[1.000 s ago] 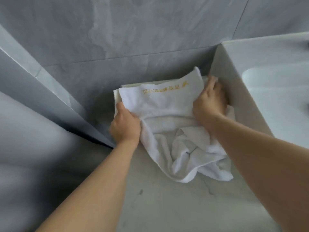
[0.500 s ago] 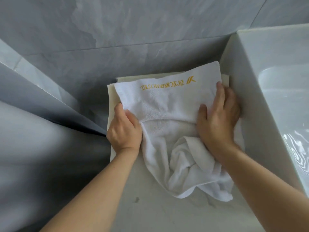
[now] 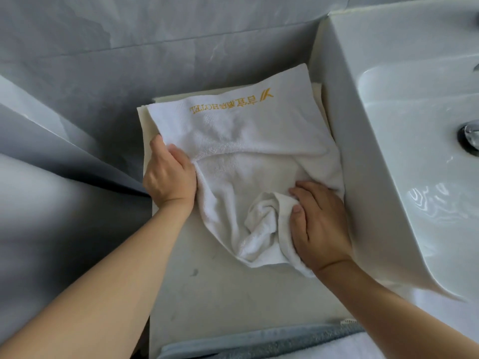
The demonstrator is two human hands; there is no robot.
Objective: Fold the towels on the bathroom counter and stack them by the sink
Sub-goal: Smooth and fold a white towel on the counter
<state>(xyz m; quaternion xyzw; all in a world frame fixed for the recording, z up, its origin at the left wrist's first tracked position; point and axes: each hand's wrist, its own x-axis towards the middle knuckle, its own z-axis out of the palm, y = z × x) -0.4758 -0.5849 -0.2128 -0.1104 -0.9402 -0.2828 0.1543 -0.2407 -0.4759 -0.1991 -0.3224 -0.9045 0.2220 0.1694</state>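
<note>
Since half a second ago the right hand [image 3: 320, 224] has been drawn back from the far right part of the white towel [image 3: 241, 141] to its bunched near end, while the left hand [image 3: 169, 177] has been kept at the towel's left edge.

Two hands are seen, one white towel being worked, one cream towel [image 3: 144, 130] showing beneath it as a thin margin at the left and far edges, and one blue-grey towel [image 3: 233, 343] lying at the near edge of the counter [image 3: 228, 294], with a further strip of white cloth [image 3: 344, 349] just beside it at the bottom of the frame. One sink [image 3: 414, 112] is set to the right, with one metal fitting [image 3: 470, 137] visible in its basin.

The white towel is laid on the counter, against the sink's outer wall and close to the grey tiled wall [image 3: 155, 35]. Its far half is spread fairly flat and is marked with gold lettering reading upside down from this view; its near half is crumpled into loose folds that taper toward the person.

The left edge of the towel is gripped by the left hand, the fingers curled into the fabric. The bunched near end is pinched by the right hand, thumb on one side of the fold and fingers laid over the other. The hands are held apart, with the towel between them.
</note>
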